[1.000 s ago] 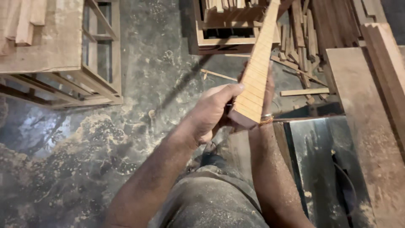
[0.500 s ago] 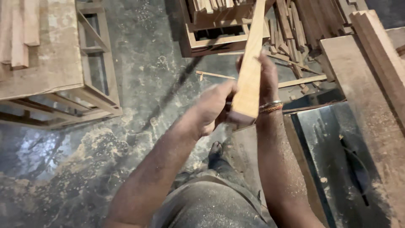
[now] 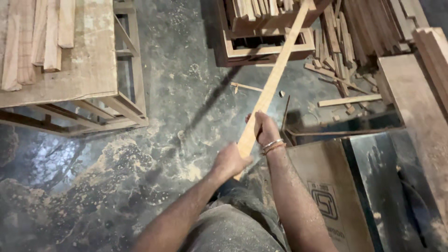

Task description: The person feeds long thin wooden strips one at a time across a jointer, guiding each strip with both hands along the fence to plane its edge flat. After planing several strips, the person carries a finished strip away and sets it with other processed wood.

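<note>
Both of my hands grip the near end of a long pale wooden strip (image 3: 275, 74). My left hand (image 3: 229, 161) wraps its lowest part. My right hand (image 3: 265, 129), with bangles at the wrist, holds it just above. The strip slants up and to the right, and its far end reaches over a wooden crate (image 3: 266, 44) filled with cut strips. It casts a long shadow on the dusty floor.
A wooden table frame (image 3: 88, 70) with several strips on top stands at the left. Stacked planks and offcuts (image 3: 359, 42) lie at the upper right. A wide board (image 3: 415, 107) and a dark machine table (image 3: 387, 186) are at the right. Sawdust covers the floor.
The strip has swung away from the camera and now lies lower and longer in view, pointing toward the crate. Both hands have dropped lower and kept their grip.
</note>
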A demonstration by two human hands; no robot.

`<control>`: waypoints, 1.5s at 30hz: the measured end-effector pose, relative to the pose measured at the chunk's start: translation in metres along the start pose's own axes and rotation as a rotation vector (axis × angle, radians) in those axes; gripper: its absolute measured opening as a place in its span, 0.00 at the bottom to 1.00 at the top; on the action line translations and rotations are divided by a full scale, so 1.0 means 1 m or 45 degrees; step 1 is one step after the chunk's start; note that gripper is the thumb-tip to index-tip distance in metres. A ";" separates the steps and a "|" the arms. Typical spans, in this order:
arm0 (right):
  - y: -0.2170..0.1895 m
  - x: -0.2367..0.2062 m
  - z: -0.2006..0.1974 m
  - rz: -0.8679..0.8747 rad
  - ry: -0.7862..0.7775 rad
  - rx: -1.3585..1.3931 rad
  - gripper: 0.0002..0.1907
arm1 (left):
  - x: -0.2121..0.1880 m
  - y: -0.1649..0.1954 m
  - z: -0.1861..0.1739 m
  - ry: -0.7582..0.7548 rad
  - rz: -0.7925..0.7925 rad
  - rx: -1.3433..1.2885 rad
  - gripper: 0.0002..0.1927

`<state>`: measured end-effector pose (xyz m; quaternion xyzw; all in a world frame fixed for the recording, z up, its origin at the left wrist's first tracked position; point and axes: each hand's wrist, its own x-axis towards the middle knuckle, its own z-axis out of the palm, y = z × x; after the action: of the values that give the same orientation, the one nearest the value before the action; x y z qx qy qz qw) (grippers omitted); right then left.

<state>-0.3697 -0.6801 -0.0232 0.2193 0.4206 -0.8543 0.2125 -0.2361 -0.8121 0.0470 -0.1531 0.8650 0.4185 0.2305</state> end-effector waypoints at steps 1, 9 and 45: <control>0.003 0.009 0.003 -0.021 0.025 -0.026 0.15 | 0.001 -0.004 -0.001 -0.005 0.004 0.018 0.28; 0.036 0.065 0.041 -0.237 0.128 -0.314 0.19 | 0.028 -0.035 -0.050 0.041 -0.039 -0.138 0.27; 0.310 0.321 0.621 -0.022 -0.294 -0.659 0.26 | 0.215 -0.343 -0.471 0.768 -0.264 -0.396 0.28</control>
<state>-0.5829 -1.4142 -0.0534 0.0555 0.5996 -0.7397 0.3005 -0.3888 -1.4083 -0.0347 -0.3900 0.8000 0.4556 -0.0201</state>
